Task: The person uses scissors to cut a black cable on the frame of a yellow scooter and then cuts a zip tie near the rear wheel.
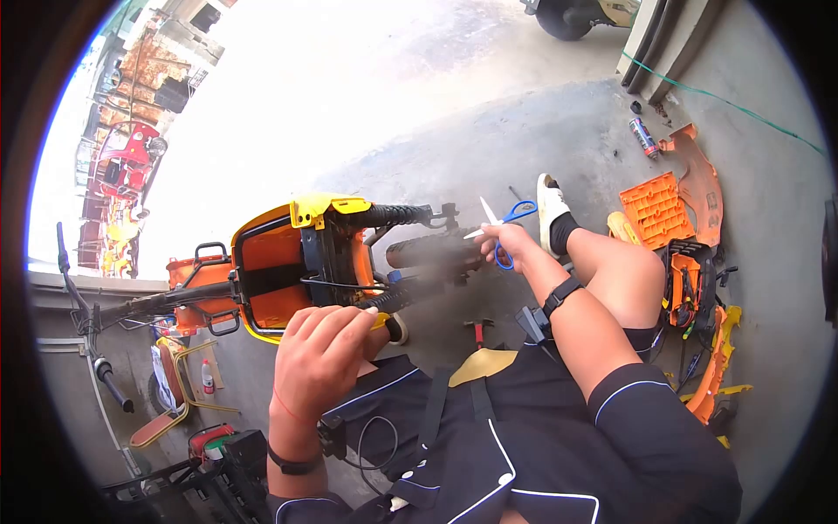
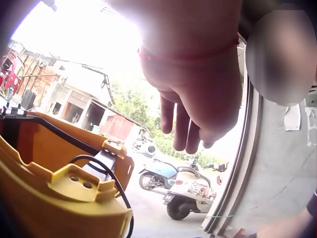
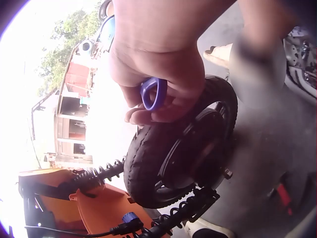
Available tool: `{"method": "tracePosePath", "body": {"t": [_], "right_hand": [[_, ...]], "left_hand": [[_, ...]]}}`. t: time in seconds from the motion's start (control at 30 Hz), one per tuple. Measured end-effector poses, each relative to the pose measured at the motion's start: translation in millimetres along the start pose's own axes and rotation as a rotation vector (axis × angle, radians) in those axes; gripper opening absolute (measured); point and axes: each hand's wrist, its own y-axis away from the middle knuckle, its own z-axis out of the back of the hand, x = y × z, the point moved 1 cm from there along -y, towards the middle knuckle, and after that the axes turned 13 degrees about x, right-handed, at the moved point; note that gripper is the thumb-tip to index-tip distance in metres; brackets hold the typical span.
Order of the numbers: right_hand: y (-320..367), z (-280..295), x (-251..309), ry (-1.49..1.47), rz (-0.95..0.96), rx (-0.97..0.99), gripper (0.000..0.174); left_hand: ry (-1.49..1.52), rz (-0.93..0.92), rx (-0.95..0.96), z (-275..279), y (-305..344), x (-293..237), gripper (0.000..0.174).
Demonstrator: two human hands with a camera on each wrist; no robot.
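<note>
My right hand [image 1: 515, 244] holds a pair of scissors [image 1: 521, 210] with blue handles, its silvery blades spread apart. In the right wrist view a blue handle loop [image 3: 159, 99] pokes out of the grip, above the black wheel [image 3: 143, 158]. My left hand [image 1: 319, 354] has loosely bent fingers, and nothing shows in it. It is nearest the yellow edge of an electric bike's orange-and-yellow body [image 1: 262, 253]. Sprung shock absorbers [image 1: 397, 215] run from the body toward the wheel. A black cable with a blue-tipped connector [image 3: 130, 218] lies along the orange fender [image 3: 104, 206].
Orange plastic panels [image 1: 650, 214] and a spray can [image 1: 644, 138] lie on the floor at right. A red hammer [image 1: 479, 332] is near my lap. At left are a bottle [image 1: 208, 377] and a folding chair [image 1: 179, 384]. Parked scooters [image 2: 190, 188] stand outside.
</note>
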Motion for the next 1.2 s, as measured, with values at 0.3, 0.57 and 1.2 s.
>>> {"method": "tracePosePath", "body": {"t": [0.3, 0.57, 1.2], "right_hand": [[-9.5, 0.3, -4.1, -0.201, -0.009, -0.032, 0.036], [-12.5, 2.8, -10.0, -0.29, -0.008, -0.044, 0.038], [82.5, -121.0, 110.7, 1.0, 0.679, -0.446, 0.041]], "left_hand": [[0.507, 0.687, -0.155, -68.8, 90.1, 117.7, 0.024], [0.578, 0.705, -0.157, -111.0, 97.9, 117.1, 0.026], [0.431, 0.787, 0.298, -97.6, 90.9, 132.2, 0.033]]}}
